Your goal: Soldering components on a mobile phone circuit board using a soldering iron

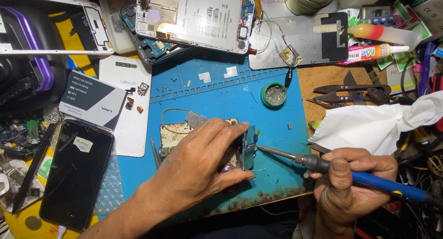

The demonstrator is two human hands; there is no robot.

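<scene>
The left hand (pixel 194 160) lay palm-down on the blue mat (pixel 272 128), its fingers (pixel 230 128) curled over a small circuit board (pixel 247 149) and pinning it in place, with the thumb pressed against the board's lower edge. The board sat near the middle of the mat, just beside a worn metal plate (pixel 173 133) with a loop of yellow wire (pixel 168 114). The right hand (pixel 344 181) gripped a soldering iron (pixel 369 176) by its blue handle, fingers closed tight around it, thumb on top. The iron's tip (pixel 258 147) touched the right edge of the board.

Above the board stood a small green tin (pixel 275 94). A crumpled white cloth (pixel 378 121) lay to the right on the worktop (pixel 318 86), near tweezers (pixel 350 93). To the left lay a dark phone (pixel 76 174), a battery (pixel 94 100) and a white back cover (pixel 131 105). An opened phone (pixel 198 17) rested at the top.
</scene>
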